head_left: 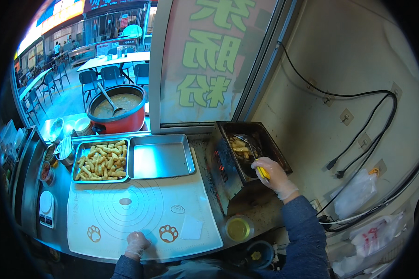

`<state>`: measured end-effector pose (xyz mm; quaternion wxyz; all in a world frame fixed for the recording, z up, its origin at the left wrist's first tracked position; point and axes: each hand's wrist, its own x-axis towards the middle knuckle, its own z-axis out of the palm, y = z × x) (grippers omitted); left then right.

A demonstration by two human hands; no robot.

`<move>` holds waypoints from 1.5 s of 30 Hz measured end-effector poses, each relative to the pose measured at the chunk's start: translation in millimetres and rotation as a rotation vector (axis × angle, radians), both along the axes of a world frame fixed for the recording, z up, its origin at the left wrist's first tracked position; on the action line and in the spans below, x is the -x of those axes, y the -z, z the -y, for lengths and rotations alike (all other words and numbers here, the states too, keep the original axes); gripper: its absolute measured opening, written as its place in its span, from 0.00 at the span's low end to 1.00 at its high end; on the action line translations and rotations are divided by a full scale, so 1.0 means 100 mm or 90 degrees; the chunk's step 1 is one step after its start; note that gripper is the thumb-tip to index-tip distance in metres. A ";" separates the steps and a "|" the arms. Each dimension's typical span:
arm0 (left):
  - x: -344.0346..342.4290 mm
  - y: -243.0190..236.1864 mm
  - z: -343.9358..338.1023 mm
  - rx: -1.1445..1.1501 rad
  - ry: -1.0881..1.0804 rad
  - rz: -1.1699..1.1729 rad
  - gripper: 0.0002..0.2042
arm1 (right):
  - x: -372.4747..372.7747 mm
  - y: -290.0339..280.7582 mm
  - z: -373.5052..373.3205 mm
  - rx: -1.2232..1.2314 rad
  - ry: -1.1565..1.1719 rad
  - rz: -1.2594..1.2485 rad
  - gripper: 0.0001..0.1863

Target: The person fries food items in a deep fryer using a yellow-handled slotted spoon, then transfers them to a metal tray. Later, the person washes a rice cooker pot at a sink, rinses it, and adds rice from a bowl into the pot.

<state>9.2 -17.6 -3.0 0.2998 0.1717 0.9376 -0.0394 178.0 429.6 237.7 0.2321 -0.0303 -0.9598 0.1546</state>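
My right hand (275, 179), in a clear plastic glove, grips the yellow handle of a skimmer (253, 148). Its head dips into a dark, soot-stained metal fryer (277, 156), among golden fried sticks (239, 148) in the oil. My left hand (137, 243), gloved too, rests with curled fingers at the near edge of a pale baking mat (125, 218); nothing shows in it. A metal tray (74, 173) heaped with more golden fried sticks (102, 160) stands at the mat's far left. Beside it lies a second shallow metal tray (163, 158).
Behind the trays sits a red pot (121, 124) of soup with a ladle (108, 98). A white scale (46, 209) is at left. A cup of yellow liquid (239, 228) stands near the fryer. Black cables (381, 135) hang on the right wall; embers glow in the fryer's side.
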 end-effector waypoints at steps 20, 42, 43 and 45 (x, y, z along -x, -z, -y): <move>0.00 -0.03 0.00 -0.013 0.004 -0.005 0.22 | -0.27 0.20 -1.11 0.929 0.471 -0.313 0.16; -0.01 0.00 0.01 -0.013 -0.001 0.002 0.23 | 0.22 0.37 -0.48 0.259 0.147 -0.183 0.02; -0.01 0.00 0.01 -0.016 0.001 -0.002 0.23 | 0.16 0.28 -0.41 0.204 0.114 -0.104 0.05; -0.01 0.01 0.02 -0.020 0.005 -0.003 0.22 | 0.07 0.11 -0.29 0.112 0.042 -0.051 0.06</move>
